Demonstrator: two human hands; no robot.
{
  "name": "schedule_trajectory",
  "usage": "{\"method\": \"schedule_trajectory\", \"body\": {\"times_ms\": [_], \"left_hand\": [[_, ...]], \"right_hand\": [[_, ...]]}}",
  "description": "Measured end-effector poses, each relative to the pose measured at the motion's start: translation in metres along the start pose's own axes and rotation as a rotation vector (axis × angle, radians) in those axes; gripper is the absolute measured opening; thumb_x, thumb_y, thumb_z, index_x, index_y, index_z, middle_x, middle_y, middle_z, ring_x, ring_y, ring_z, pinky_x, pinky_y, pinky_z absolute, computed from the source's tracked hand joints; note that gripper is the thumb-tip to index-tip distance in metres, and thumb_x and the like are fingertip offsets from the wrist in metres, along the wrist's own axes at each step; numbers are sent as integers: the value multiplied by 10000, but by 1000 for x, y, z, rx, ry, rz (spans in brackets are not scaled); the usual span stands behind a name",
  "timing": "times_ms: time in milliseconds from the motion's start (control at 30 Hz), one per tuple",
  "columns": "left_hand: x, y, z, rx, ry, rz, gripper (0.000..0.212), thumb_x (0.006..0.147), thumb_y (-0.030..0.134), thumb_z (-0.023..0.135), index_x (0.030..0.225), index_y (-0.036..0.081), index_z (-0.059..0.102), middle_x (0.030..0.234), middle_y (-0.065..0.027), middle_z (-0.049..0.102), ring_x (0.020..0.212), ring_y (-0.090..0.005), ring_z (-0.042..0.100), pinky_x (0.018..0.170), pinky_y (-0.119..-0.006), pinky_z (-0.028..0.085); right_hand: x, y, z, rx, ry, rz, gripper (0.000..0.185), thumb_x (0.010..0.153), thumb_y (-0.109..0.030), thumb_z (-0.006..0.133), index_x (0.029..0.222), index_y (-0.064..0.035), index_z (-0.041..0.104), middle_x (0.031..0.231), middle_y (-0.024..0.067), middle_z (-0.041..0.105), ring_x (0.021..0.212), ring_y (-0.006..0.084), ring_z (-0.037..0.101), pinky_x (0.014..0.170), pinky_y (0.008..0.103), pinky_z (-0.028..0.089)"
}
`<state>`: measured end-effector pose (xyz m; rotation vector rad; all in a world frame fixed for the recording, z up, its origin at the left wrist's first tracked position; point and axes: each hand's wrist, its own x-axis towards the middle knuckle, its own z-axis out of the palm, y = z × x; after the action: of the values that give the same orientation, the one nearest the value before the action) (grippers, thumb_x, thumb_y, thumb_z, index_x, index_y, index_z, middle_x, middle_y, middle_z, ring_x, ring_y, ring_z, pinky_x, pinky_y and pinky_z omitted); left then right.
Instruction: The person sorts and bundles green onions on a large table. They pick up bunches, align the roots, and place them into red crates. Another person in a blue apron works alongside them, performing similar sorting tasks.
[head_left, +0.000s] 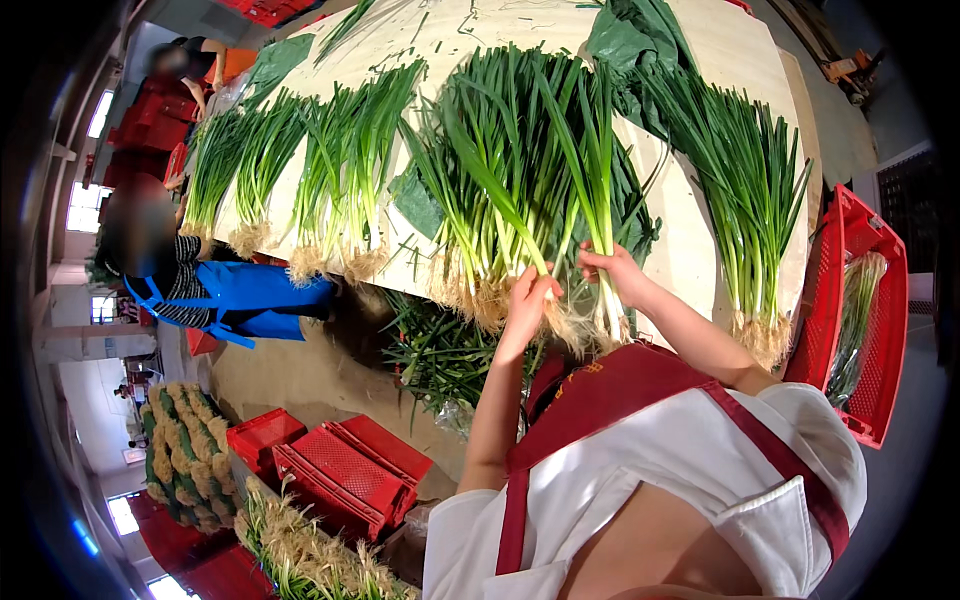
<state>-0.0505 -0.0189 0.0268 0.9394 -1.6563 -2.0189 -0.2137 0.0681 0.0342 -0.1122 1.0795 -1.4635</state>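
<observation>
Long green onions with pale roots lie side by side on a wooden table (679, 225). My left hand (531, 294) grips the white stem of one green onion (491, 187), just above its roots. In my right hand (611, 270) is a small bunch of green onions (600, 180), roots hanging toward my apron. The large pile of green onions (517, 120) spreads beyond both hands, partly over a dark green plastic sheet (420, 199). To the right rests another bundle of green onions (750, 217), its roots at the near table edge.
Farther left along the table lie several smaller bunches (349, 165). A person in a blue apron (255, 296) stands there. A red crate (892, 322) holding wrapped onions is at right. Loose greens (442, 352) lie below the table edge; stacked red crates (352, 469) stand at lower left.
</observation>
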Motion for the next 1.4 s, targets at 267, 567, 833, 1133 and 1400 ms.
{"method": "schedule_trajectory", "body": {"times_ms": [267,567,833,1133,1400], "left_hand": [[-28,5,5,56,-293,-83,290,843,109,527,1110,-6,509,833,5,544,731,-63,497,639,-215,428],[-18,12,-9,214,-178,86,119,816,159,581,808,40,577,662,31,532,573,-36,449,511,-181,356],[19,19,1,-69,328,-206,165,808,195,584,780,34,555,571,21,469,472,-49,390,426,-194,286],[10,5,-1,-114,398,-150,141,841,138,522,740,41,506,515,5,460,420,-72,420,391,-199,323],[1,-1,0,159,449,37,142,873,128,466,768,37,489,550,-7,478,438,-85,437,416,-207,355]], "right_hand": [[12,20,6,22,-46,151,252,778,-104,615,1005,-83,508,829,65,595,694,157,581,605,298,495],[5,18,24,101,-74,193,300,717,-14,636,966,-60,473,826,90,585,736,198,601,634,339,518],[-1,27,38,77,-28,181,298,712,9,626,965,-51,478,826,103,587,733,213,600,590,389,529],[-4,35,40,81,15,171,273,707,24,625,940,-36,495,849,114,585,769,210,592,638,356,503],[1,41,43,48,31,132,252,712,33,614,936,-15,507,849,115,586,770,205,590,681,350,491]]}}
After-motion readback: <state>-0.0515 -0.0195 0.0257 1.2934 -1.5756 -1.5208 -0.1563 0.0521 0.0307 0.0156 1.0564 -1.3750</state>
